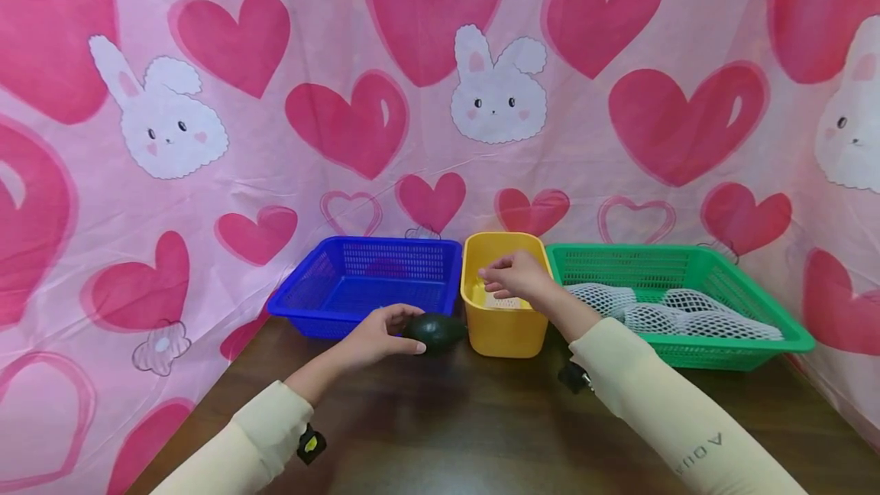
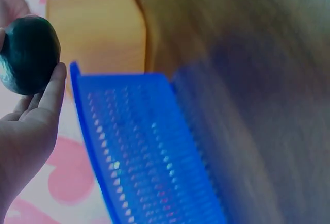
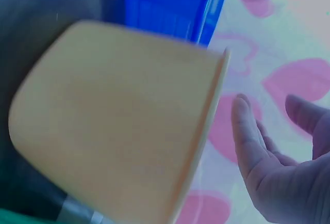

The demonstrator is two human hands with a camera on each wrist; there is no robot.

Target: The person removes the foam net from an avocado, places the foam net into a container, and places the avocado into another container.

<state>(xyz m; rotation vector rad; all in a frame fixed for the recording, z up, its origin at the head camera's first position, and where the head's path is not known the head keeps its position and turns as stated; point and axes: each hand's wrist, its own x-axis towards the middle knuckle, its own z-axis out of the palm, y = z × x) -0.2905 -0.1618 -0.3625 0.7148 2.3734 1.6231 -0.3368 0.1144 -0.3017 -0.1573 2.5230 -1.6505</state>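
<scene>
At the left, a blue basket (image 1: 367,292) with slotted walls stands on the dark brown worktop (image 1: 440,418); a pink cloth (image 1: 422,128) printed with hearts and white rabbits hangs behind everything; in front of the basket's right part, the left hand (image 1: 378,334) grasps a dark green fruit (image 1: 433,331), its thumb on the near side and its fingers (image 2: 51,92) curled round the far side and underneath; the fruit is held up off the worktop, near the blue basket's front right corner and just left of the yellow bin (image 1: 507,333); that bin stands upright between the two baskets, taller and narrower than either; over its opening hangs the right hand (image 1: 519,275), released, the fingers loosely bent with the thumb apart from them, holding nothing; at the right, a green basket (image 1: 619,273) stands beside the bin, with several white mesh nets (image 1: 653,319) lying in it, though what they contain cannot be told; both forearms wear cream sleeves (image 1: 660,396), and a small black device (image 1: 312,444) sits under each wrist.
</scene>
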